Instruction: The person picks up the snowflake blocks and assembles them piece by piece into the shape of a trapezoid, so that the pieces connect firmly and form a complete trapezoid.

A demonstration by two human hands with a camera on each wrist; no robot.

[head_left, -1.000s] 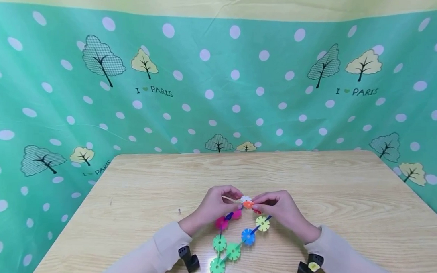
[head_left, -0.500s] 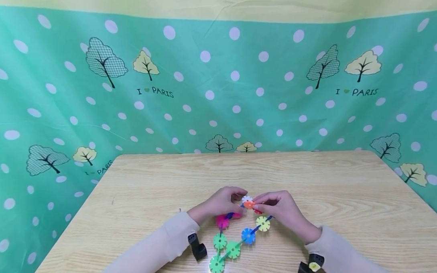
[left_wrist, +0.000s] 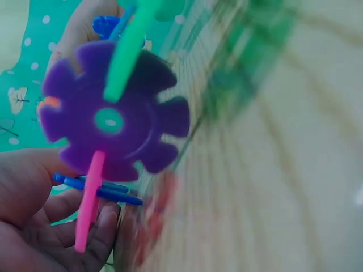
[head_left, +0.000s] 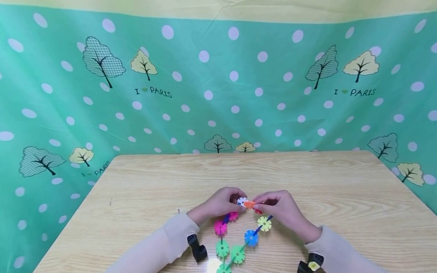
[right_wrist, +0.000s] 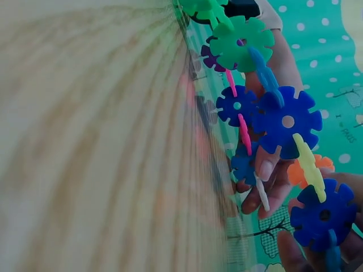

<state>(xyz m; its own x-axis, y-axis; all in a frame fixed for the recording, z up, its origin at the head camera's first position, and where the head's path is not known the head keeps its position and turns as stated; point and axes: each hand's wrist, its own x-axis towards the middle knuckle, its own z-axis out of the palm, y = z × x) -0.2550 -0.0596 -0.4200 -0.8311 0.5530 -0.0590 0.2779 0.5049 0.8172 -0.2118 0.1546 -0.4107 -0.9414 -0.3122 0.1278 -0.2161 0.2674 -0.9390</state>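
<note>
A chain of notched plastic snowflake discs bends in a loop between my two hands. My left hand [head_left: 226, 201] holds its far left end, thumb and fingers at a blue disc [right_wrist: 244, 165] joined to a white disc [head_left: 241, 201]. Facing it, my right hand [head_left: 278, 204] pinches an orange disc [head_left: 249, 204], which overlaps the white one in the head view. A red disc [head_left: 258, 211] peeks out under the right fingers. In the left wrist view a purple disc [left_wrist: 142, 122] with a pink disc [left_wrist: 89, 209] in its slot hides part of the hands.
The loop's near side holds a yellow disc [head_left: 264, 223], a blue disc [head_left: 251, 238] and several green discs [head_left: 238, 254] over the wooden table [head_left: 151, 183]. Black wrist cameras [head_left: 197, 248] hang below both sleeves. A green dotted cloth [head_left: 187, 73] hangs behind the table.
My left hand has shifted right and gripped the chain beside the white disc, which has moved slightly left. The chain's near part has swung a little right and nearer. My right hand stays still.
</note>
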